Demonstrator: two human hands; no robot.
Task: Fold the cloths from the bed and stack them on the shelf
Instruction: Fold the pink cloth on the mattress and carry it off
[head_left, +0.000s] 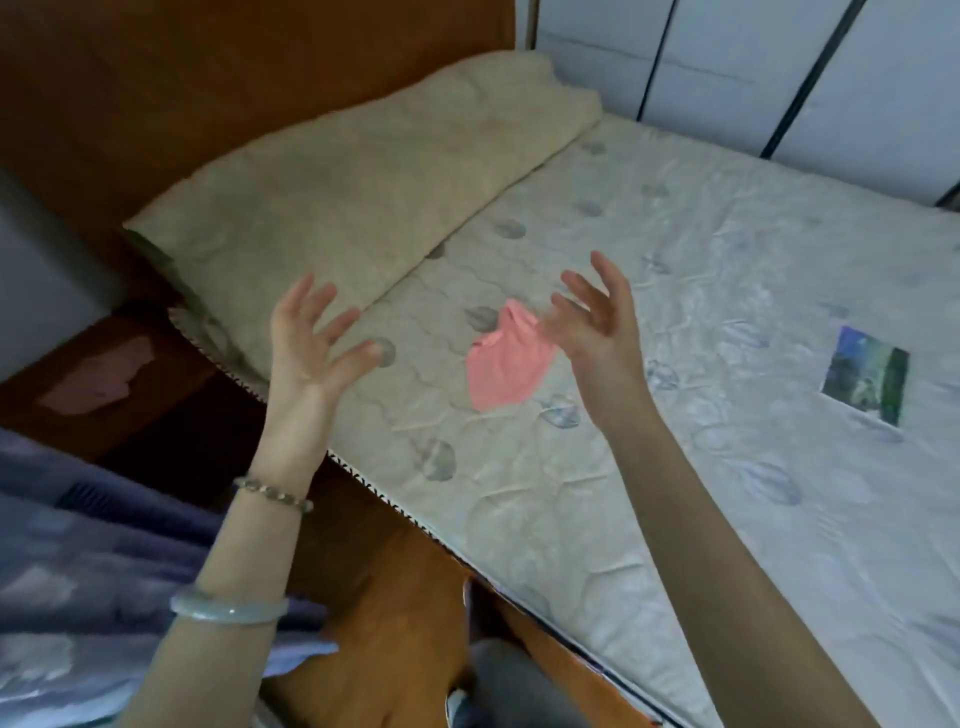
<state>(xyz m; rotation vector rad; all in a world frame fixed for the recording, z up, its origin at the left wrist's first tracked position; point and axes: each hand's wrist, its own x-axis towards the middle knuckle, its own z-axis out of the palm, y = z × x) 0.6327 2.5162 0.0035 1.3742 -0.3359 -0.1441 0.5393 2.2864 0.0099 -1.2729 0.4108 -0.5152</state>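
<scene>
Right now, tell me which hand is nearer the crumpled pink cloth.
Right. The right hand hovers over the upper right edge of the crumpled pink cloth; the left hand is off to its left.

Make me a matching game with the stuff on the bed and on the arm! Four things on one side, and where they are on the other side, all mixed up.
Things:
1. pink cloth
2. beige quilt
3. pale green bangle
4. printed label

Places:
A. bunched along the far left end of the mattress
B. round the left forearm
C. crumpled near the middle of the mattress
D. flat on the mattress, far to the right

Pairs: 1-C, 2-A, 3-B, 4-D
</scene>
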